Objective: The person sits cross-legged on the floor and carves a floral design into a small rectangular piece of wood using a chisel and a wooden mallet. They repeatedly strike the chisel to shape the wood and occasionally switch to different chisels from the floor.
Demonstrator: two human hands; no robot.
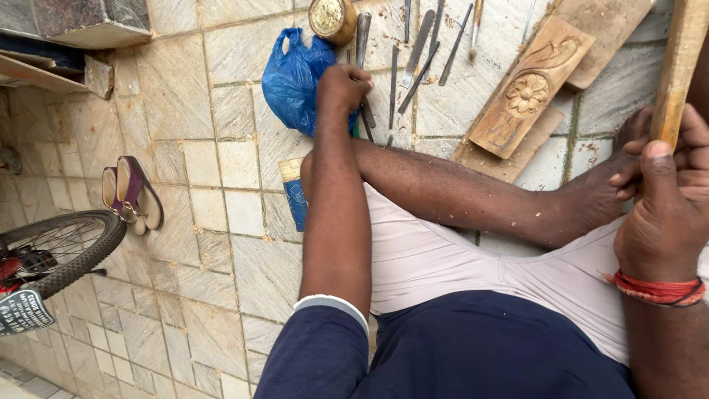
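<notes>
My left hand point(342, 89) reaches forward over the tiled floor and closes on a dark metal chisel point(367, 117) lying beside a blue plastic bag point(294, 77). Several more chisels point(417, 50) lie in a row just right of it. My right hand point(663, 210), with a red thread at the wrist, grips a long wooden stick point(681, 63) held upright at the far right, close to my bare foot point(591, 196). A carved wooden panel with a flower point(527, 93) rests on plain boards between the two hands.
A round brass tin point(331, 18) sits above the bag, and a small blue and yellow carton point(295, 193) lies by my knee. A pair of sandals point(131, 193) and a bicycle wheel point(63, 247) are at the left. A stone slab point(88, 22) fills the top left corner.
</notes>
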